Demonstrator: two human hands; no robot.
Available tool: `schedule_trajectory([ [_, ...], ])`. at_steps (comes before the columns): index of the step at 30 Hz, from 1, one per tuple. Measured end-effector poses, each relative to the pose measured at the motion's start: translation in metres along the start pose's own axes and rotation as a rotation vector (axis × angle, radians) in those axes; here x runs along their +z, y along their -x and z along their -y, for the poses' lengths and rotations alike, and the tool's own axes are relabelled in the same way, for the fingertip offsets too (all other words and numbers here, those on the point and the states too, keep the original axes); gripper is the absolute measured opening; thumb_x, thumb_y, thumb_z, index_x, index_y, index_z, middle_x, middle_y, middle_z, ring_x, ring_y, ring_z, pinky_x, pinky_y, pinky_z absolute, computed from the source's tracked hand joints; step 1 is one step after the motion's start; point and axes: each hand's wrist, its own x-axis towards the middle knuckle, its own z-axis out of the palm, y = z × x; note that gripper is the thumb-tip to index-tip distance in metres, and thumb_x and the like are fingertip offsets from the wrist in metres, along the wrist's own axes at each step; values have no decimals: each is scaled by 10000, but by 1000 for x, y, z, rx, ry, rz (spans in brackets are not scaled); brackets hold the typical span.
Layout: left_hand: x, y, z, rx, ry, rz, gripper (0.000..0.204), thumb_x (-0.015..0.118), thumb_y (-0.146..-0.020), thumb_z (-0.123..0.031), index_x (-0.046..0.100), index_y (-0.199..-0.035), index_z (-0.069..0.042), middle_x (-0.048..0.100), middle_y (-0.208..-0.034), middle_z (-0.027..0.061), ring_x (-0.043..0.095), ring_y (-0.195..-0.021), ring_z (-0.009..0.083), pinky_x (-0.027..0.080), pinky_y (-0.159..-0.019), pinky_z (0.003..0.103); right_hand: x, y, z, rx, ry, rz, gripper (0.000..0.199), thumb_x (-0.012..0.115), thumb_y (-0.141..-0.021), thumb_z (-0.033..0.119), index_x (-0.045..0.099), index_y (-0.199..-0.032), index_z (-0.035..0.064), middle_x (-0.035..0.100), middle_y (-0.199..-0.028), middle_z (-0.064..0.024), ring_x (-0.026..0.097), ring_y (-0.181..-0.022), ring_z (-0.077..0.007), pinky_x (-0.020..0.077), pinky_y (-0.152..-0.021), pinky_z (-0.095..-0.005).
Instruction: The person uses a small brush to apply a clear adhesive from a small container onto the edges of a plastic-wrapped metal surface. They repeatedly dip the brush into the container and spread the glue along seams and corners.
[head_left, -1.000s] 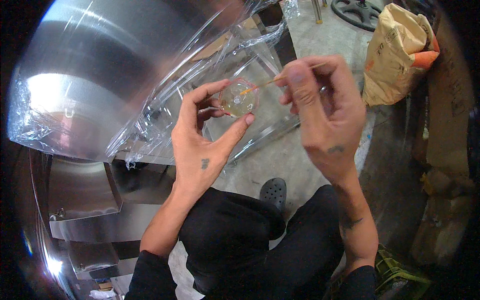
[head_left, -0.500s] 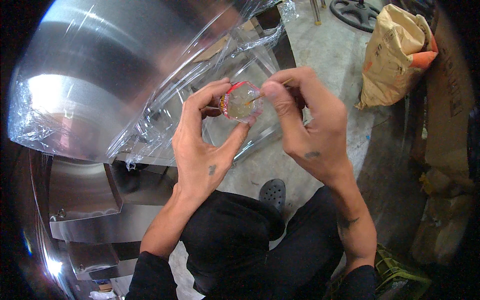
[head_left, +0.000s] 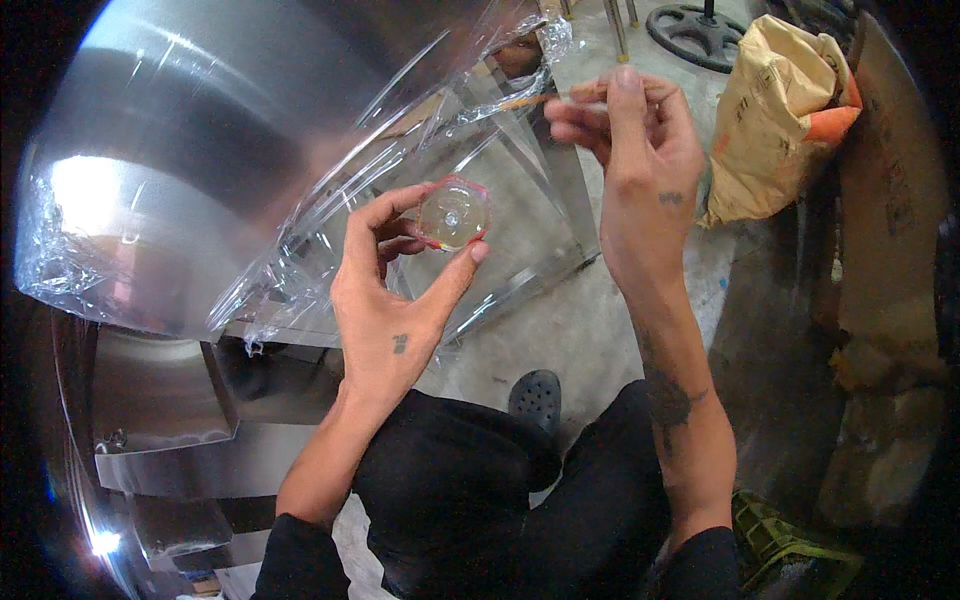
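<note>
A small clear plastic cup (head_left: 453, 215) with a red edge and pale, see-through contents is gripped between the thumb and fingers of my left hand (head_left: 385, 300). I look down into its open top, where a bright round spot shows in the middle. Up and to the right, my right hand (head_left: 645, 150) pinches a thin brown stick (head_left: 527, 102) between thumb and fingers. The stick's tip points left, apart from the cup. Part of the stick is hidden in the fingers, which are slightly blurred.
A large shiny metal sheet (head_left: 230, 130) lies at the left, with clear plastic wrap (head_left: 330, 215) over its edge. Bent metal panels (head_left: 200, 455) stand below it. A brown paper sack (head_left: 765, 125) sits at the right, near a black wheel-shaped base (head_left: 690, 38). A green crate (head_left: 785, 550) is lower right.
My right hand has lifted the stick out of the cup and moved it up and away. The cup has shifted slightly left and down in my left hand.
</note>
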Motion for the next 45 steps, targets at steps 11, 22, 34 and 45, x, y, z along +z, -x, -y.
schedule_trajectory([
  [11,-4,1,-4,-22,8,81,630,910,-857,-50,565,-1382,-3,665,-1402,138,644,-1264,221,520,-1034,367,20,-32,-23,-104,-134,-80,272,528,-1150,209,517,-1118,-61,703,-1009,-194,795,-900,-267,671,-794,-315],
  [22,-6,1,-6,-20,-4,87,622,906,-859,-40,571,-1382,-2,666,-1399,145,647,-1252,218,518,-1052,366,26,-35,-25,-105,-83,-89,265,515,-1155,221,513,-1124,-42,692,-987,-160,781,-868,-228,659,-764,-291],
  [34,-6,2,-7,-11,12,95,611,893,-867,-26,570,-1385,6,662,-1403,149,644,-1264,220,514,-1073,370,25,-32,-13,-27,-84,-123,273,492,-1168,237,516,-1113,-29,656,-991,-111,771,-874,-187,658,-783,-274],
  [45,-7,2,-6,-12,3,91,617,902,-863,-35,572,-1383,4,672,-1371,135,651,-1236,207,518,-1057,362,24,-32,-16,-37,-88,-112,273,508,-1163,239,517,-1127,-32,649,-1001,-111,769,-887,-194,655,-788,-269],
])
